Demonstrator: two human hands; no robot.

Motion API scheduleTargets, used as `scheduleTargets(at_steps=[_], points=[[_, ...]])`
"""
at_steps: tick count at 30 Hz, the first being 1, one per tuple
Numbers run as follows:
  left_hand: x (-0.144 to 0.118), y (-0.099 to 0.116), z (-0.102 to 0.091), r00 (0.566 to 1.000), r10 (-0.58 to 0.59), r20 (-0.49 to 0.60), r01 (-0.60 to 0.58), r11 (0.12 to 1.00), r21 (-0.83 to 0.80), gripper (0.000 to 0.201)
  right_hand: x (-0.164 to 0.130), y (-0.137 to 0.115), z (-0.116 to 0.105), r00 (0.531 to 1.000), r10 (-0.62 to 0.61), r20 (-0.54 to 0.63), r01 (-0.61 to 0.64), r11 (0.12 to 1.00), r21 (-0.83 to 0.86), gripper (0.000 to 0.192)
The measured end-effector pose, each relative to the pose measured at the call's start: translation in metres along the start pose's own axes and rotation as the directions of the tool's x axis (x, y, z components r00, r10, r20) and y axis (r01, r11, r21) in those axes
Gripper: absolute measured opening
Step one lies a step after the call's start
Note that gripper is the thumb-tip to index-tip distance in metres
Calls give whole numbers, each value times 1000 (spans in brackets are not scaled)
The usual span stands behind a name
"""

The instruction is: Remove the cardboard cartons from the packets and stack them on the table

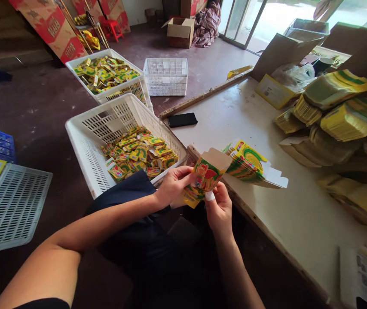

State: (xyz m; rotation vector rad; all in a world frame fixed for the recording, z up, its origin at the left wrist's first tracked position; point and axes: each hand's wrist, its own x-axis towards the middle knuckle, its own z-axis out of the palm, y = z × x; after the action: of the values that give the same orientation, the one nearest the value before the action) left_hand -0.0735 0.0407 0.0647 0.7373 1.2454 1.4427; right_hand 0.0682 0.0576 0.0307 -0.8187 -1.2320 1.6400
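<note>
Above my lap, a yellow, green and red printed carton (206, 174) is held between both hands, its pale top flap standing up. My left hand (174, 184) pinches its left side with thumb and fingers. From the right, my right hand (219, 208), with white tape around the thumb, grips the lower right part. Just beyond, on the table edge, lies a stack of flat printed cartons (249, 163) with white flaps sticking out. Left of my hands, a white plastic crate (88, 137) holds many small yellow-green packs (135, 154).
A black phone (182, 119) lies on the white table (222, 111). Bundles of flat cartons (347, 116) are piled at the right. Behind the near crate stand another filled crate (106, 73) and white crates (166, 77). A grey crate (12, 206) is at the left.
</note>
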Motion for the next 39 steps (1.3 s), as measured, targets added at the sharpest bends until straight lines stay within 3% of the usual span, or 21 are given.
scheduleTargets(at_steps=[4, 8, 10, 13, 16, 18, 20, 22, 24, 26, 28, 29, 31, 33, 36, 39], points=[[2, 0, -4, 1000, 28, 11, -29, 997, 70, 38, 0, -2, -10, 992, -11, 128, 39, 975, -219, 14], [5, 1, -9, 992, -5, 129, -16, 987, 157, 44, -2, -2, -22, 987, -135, 91, 162, 869, -468, 10], [7, 6, -14, 977, 16, 212, -55, 982, 178, 58, -2, -5, -31, 961, -247, 122, 268, 744, -612, 13], [10, 16, -22, 946, 51, 319, -134, 961, 243, 81, 0, -12, -45, 898, -340, 280, 421, 474, -774, 21], [8, 19, -26, 884, -135, 449, -144, 833, 534, 84, -2, -16, -47, 826, -344, 446, 538, 246, -806, 25], [4, 14, -24, 821, -316, 476, -182, 646, 741, 94, -5, -15, -42, 785, -359, 505, 594, 205, -778, 25], [-1, 6, -18, 791, -422, 443, -214, 488, 846, 104, -8, -11, -34, 760, -378, 528, 633, 244, -735, 26], [-5, -1, -13, 804, -435, 406, -201, 443, 874, 87, -10, -8, -28, 767, -412, 492, 626, 309, -716, 28], [-7, -5, -9, 856, -365, 366, -179, 455, 872, 64, -10, -6, -26, 807, -493, 325, 543, 405, -736, 27], [-7, -6, -6, 912, -219, 346, -226, 434, 872, 57, -9, -4, -26, 849, -527, 37, 394, 586, -708, 48], [-8, -7, -5, 928, -69, 367, -321, 356, 878, 60, -7, -2, -28, 915, -371, -160, 236, 812, -533, 64], [-9, -8, -4, 918, -15, 396, -372, 315, 873, 62, -6, 0, -29, 952, -246, -181, 152, 896, -417, 63], [-11, -10, -3, 872, 41, 487, -481, 253, 840, 62, -6, 5, -29, 995, -19, -96, -5, 970, -242, 58], [-13, -13, -3, 811, 64, 581, -579, 226, 784, 62, -7, 11, -28, 994, 106, 1, -104, 981, -163, 56], [-14, -18, -4, 737, 67, 672, -664, 250, 704, 74, -10, 14, -25, 980, 180, 83, -171, 979, -114, 52], [-14, -21, -7, 706, 46, 706, -687, 283, 669, 85, -11, 10, -21, 963, 227, 143, -222, 974, -48, 53]])
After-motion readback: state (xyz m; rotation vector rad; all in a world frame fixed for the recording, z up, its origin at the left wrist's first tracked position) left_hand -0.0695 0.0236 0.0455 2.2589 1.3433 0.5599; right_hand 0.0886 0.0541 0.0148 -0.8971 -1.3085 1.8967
